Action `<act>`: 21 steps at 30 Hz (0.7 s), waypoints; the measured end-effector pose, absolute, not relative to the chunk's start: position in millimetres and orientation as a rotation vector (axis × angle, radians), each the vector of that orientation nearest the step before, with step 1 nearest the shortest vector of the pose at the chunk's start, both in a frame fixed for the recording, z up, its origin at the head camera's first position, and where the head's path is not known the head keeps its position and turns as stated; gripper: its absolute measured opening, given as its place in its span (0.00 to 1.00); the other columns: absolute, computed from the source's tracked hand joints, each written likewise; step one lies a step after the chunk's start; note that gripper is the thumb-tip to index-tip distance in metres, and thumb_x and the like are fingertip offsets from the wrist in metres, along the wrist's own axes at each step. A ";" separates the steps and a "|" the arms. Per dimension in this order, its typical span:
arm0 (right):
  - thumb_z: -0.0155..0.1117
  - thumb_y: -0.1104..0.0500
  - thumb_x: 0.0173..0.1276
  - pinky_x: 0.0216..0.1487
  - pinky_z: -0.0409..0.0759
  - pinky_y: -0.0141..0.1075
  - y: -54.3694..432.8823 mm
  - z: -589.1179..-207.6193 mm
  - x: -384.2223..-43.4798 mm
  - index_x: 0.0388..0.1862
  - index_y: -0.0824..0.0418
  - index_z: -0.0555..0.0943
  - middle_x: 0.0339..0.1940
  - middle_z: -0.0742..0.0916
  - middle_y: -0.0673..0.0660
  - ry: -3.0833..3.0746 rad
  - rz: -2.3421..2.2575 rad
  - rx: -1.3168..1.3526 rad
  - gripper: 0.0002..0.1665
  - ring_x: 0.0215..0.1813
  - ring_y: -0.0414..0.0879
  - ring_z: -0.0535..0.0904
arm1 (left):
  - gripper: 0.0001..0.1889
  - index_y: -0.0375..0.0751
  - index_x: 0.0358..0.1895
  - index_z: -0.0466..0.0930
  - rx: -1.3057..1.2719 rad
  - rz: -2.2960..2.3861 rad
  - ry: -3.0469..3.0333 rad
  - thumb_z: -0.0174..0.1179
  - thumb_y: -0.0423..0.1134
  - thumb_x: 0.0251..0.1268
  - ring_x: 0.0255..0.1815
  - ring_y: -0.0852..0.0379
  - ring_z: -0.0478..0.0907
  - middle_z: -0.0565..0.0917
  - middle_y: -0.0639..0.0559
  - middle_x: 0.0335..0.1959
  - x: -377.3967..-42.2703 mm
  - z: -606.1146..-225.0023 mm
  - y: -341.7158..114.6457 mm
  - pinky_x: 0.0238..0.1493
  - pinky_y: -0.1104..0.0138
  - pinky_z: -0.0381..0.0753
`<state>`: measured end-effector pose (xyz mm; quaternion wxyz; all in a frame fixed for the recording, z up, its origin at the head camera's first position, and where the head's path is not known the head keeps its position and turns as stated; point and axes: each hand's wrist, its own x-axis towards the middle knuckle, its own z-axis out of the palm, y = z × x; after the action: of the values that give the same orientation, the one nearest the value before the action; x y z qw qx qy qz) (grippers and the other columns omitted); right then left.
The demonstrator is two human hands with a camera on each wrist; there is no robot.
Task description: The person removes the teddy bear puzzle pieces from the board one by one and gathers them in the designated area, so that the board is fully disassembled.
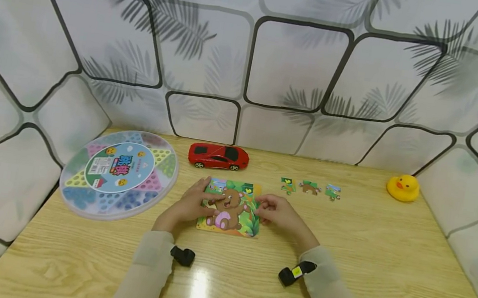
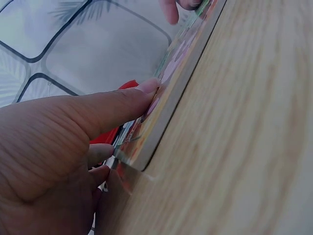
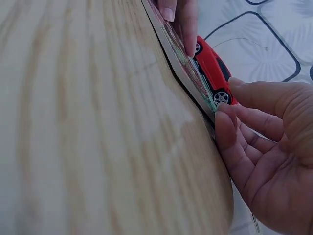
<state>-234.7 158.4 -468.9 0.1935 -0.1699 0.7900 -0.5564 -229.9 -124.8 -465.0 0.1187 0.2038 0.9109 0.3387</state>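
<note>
Three small loose jigsaw pieces printed in green and brown [image 1: 310, 187] lie spaced out in a row on a pale, wood-grained worktop [image 1: 391, 269]. Near them, to the left and closer to the person, a flat rectangular picture puzzle of a brown bear with a pink belly among green leaves [image 1: 234, 216] lies face up between the two hands. The left hand [image 1: 188, 204] is not clenched: its fingers reach over the puzzle's left side, and in the left wrist view the outstretched thumb rests on the printed face by the near edge. The right hand [image 1: 281, 216] is at the puzzle's right edge, fingers loosely bent; in the right wrist view the thumb and forefinger stand apart with nothing visible between them. Whether those fingertips touch the edge, I cannot tell.

Behind the puzzle, a glossy red toy sports car [image 1: 219, 157] stands near the patterned white backdrop [image 1: 295, 66]. To the left lies a round, clear-covered board game with a multicoloured star and a blue central label [image 1: 120, 168]. A yellow rubber duck with an orange bill [image 1: 403, 188] sits far to the right. Both sleeves are pale beige [image 1: 148, 268], each with a black wrist device [image 1: 182, 256].
</note>
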 end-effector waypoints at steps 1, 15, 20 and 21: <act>0.60 0.65 0.67 0.31 0.81 0.33 157.4 -468.5 -234.2 0.58 0.77 0.71 0.31 0.79 0.55 2.218 -1.557 -0.467 0.24 0.28 0.42 0.78 | 0.23 0.49 0.60 0.77 0.600 0.988 2.666 0.65 0.42 0.60 0.75 0.36 0.36 0.44 0.34 0.75 -230.0 -465.2 -124.5 0.68 0.39 0.43; 0.65 0.66 0.63 0.22 0.73 0.29 146.5 -470.6 -234.0 0.55 0.73 0.73 0.23 0.76 0.53 2.339 -1.482 -0.435 0.23 0.20 0.40 0.72 | 0.23 0.52 0.62 0.75 0.620 0.928 2.668 0.62 0.44 0.62 0.75 0.35 0.35 0.42 0.35 0.75 -227.9 -463.2 -124.7 0.67 0.37 0.42; 0.67 0.65 0.61 0.21 0.72 0.31 141.9 -469.6 -233.7 0.50 0.68 0.75 0.22 0.75 0.52 2.420 -1.432 -0.384 0.19 0.19 0.41 0.71 | 0.23 0.52 0.62 0.76 0.619 0.935 2.666 0.62 0.44 0.62 0.75 0.35 0.35 0.42 0.35 0.75 -228.2 -463.5 -124.8 0.67 0.37 0.42; 0.67 0.65 0.61 0.21 0.72 0.31 141.3 -469.1 -233.6 0.49 0.68 0.76 0.21 0.75 0.52 2.430 -1.426 -0.376 0.19 0.19 0.41 0.70 | 0.22 0.52 0.61 0.76 0.624 0.933 2.669 0.62 0.44 0.62 0.75 0.35 0.35 0.42 0.34 0.75 -228.3 -463.7 -124.7 0.67 0.37 0.43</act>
<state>-233.6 141.3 -469.1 0.1491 -0.1309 0.8453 -0.4961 -228.3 -124.7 -463.7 0.1229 0.2138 0.9148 0.3199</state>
